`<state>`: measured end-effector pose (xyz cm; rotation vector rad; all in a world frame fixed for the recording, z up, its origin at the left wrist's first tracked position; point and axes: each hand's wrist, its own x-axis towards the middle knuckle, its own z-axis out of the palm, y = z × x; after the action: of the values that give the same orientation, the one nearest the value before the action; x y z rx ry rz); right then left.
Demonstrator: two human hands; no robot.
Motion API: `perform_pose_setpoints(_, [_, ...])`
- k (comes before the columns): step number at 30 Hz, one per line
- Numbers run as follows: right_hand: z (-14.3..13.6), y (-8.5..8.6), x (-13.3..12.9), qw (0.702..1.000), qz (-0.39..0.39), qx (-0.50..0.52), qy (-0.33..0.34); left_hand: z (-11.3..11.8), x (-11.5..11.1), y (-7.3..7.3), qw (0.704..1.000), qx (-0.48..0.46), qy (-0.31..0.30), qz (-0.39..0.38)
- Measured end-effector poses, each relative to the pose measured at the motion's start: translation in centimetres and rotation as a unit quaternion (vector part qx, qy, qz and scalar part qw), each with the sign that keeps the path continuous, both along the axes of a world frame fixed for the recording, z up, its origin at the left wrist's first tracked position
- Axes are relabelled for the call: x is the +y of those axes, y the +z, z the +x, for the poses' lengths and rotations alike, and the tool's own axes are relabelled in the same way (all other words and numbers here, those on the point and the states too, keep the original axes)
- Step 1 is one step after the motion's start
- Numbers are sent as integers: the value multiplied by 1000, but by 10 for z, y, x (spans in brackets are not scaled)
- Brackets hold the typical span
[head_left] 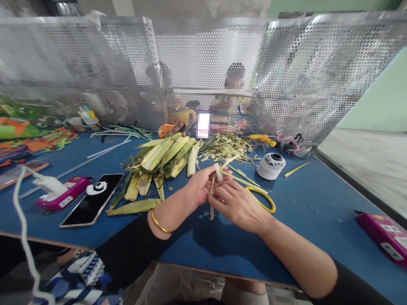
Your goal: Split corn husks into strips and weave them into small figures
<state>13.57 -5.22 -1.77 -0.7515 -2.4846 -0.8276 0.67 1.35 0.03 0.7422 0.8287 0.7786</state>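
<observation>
- A perforated metal screen (206,55), dull silver and punched with small round holes, stands in bent panels along the far side of the table; 2 people sit blurred behind it.
- The table (318,203) has a flat, matte blue top with a pale wooden edge, dusted with small leaf scraps.
- A heap of long green-yellow leaf blades (165,154), smooth and tapered, lies just beyond the hands; trimmed pale shreds (225,146) pile up to its right.
- A black smartphone (92,199), glossy, with a white swirl grip on it, lies left of the hands, beside a pink device (62,195) with a white plug and cord.
- Another pink device (386,237) sits at the table's right edge.
- A white spool of thread (271,165), round and wound tight, stands right of the hands.
- Yellow-handled scissors (265,199) lie just behind the right hand, partly hidden.
- The left hand (199,186), with a gold bangle at the wrist, and the right hand (237,203) meet above the middle of the table, fingertips pinched together on a narrow pale leaf strip (218,173).
- The strip loops over above the fingers and hangs down below them.
</observation>
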Motion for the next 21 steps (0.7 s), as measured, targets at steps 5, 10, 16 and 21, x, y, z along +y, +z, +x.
perform_pose_setpoints(5, [-2,-4,1,1000,22,-12,5,4,-1,-9,999,-37,-14,-24])
perform_pose_setpoints(10, [9,3,1,959,-43,280,-33,3,-7,-3,1000,-8,18,6])
perform_pose_setpoints(16, [22,4,19,671,-347,638,-152,2,-12,0,997,32,20,65])
perform_pose_setpoints(21, [16,1,26,456,-518,712,-127,-2,-12,2,997,23,-17,65])
